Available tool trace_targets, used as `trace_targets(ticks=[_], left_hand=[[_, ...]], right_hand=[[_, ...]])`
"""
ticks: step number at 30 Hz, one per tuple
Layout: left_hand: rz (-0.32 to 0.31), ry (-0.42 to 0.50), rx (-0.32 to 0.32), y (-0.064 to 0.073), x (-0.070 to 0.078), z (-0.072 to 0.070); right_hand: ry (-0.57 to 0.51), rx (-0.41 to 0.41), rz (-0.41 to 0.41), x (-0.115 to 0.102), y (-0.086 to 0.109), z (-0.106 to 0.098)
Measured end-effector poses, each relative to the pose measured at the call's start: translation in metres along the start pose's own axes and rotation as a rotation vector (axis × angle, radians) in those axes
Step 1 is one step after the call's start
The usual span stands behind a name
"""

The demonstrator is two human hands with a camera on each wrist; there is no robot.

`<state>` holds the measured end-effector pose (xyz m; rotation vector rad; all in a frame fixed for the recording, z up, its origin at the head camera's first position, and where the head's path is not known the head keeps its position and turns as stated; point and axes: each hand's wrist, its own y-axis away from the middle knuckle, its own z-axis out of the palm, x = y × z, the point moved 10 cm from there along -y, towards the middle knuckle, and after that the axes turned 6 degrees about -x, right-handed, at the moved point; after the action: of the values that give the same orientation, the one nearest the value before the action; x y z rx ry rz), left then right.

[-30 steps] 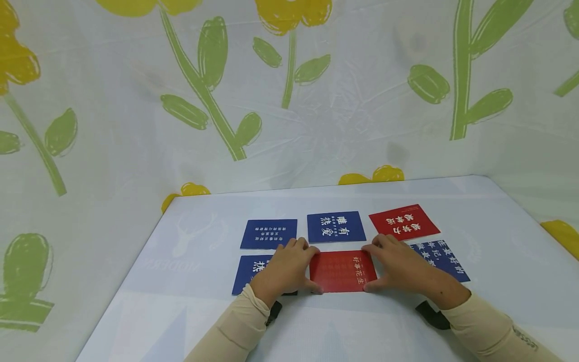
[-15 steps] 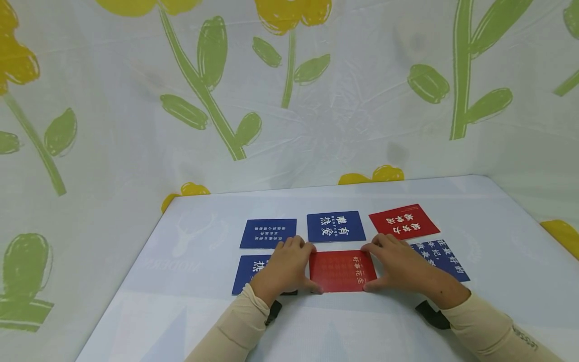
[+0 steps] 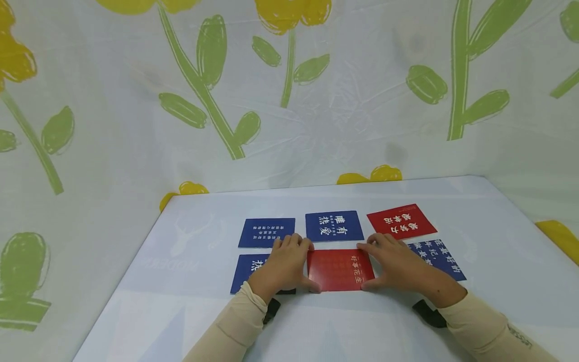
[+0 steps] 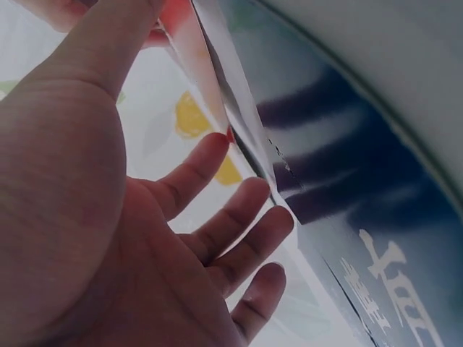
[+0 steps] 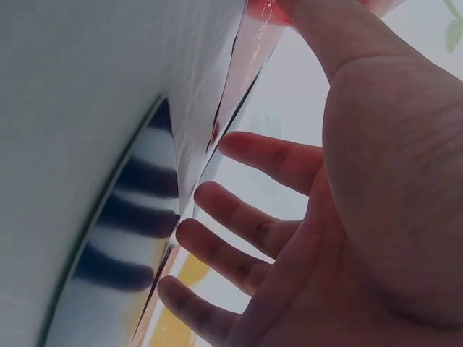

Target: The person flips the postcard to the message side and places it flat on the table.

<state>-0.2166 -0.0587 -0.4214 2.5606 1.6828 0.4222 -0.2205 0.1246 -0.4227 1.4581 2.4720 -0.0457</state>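
In the head view, a red card (image 3: 332, 271) with a column of pale characters lies flat on the white table, between both hands. My left hand (image 3: 286, 264) touches its left side, the index finger at the far corner and the thumb at the near one. On the opposite side, my right hand (image 3: 395, 264) touches the far and near corners likewise. Both wrist views show the remaining fingers spread and relaxed, fingertips low near the tabletop. A blue card (image 3: 244, 274) is partly covered by my left hand, and another blue card (image 3: 441, 259) partly by my right.
Behind the hands lie a blue card (image 3: 264, 234) with small text, a blue card (image 3: 334, 234) with large characters and a tilted red card (image 3: 422, 221). The white table (image 3: 181, 291) meets a flower-patterned cloth (image 3: 362, 115) at its back edge.
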Motion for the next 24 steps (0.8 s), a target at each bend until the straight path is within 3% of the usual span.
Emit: trace_targets(ticks=[11, 24], left_hand=[[-0.006, 0.007, -0.001, -0.0026, -0.0009, 0.0041], [-0.015, -0.013, 0.005, 0.0012, 0.0015, -0.0002]], right_hand=[[-0.067, -0.025, 0.025, 0.0027, -0.0003, 0.0016], [-0.058, -0.002, 0.016, 0.002, -0.0015, 0.0001]])
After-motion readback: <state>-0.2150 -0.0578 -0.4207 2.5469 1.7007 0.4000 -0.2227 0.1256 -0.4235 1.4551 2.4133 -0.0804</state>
